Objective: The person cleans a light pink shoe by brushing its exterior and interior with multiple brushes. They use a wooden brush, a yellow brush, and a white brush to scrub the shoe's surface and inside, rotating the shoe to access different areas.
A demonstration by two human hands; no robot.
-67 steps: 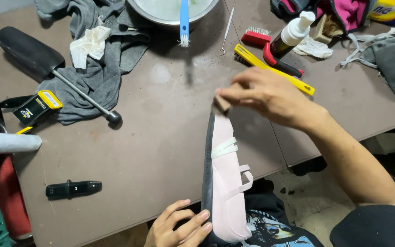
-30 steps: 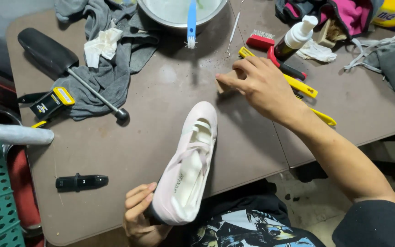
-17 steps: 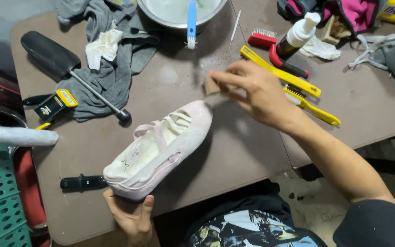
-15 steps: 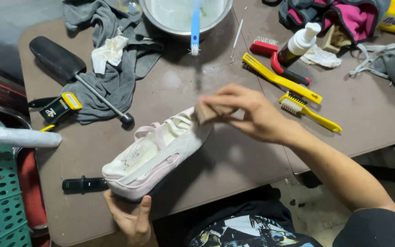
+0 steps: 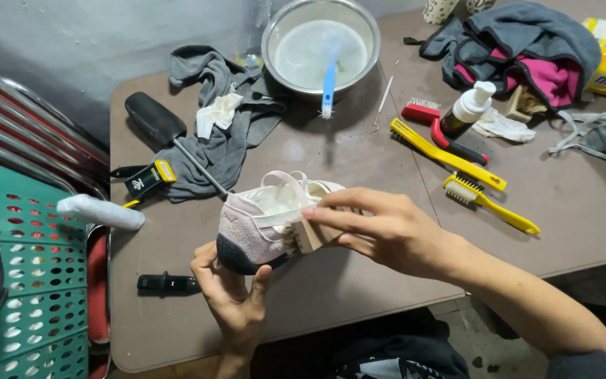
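With your left hand [image 5: 236, 298] cupping the pale pink shoe [image 5: 264, 224] from below above the table [image 5: 359, 168], keep the right hand [image 5: 380, 228] fingers pinched on the small wooden brush [image 5: 311, 235], stroking its side lightly

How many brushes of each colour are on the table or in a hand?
yellow brush: 2
red brush: 1
blue brush: 1
wooden brush, in the right hand, against the pink shoe: 1
Total: 5
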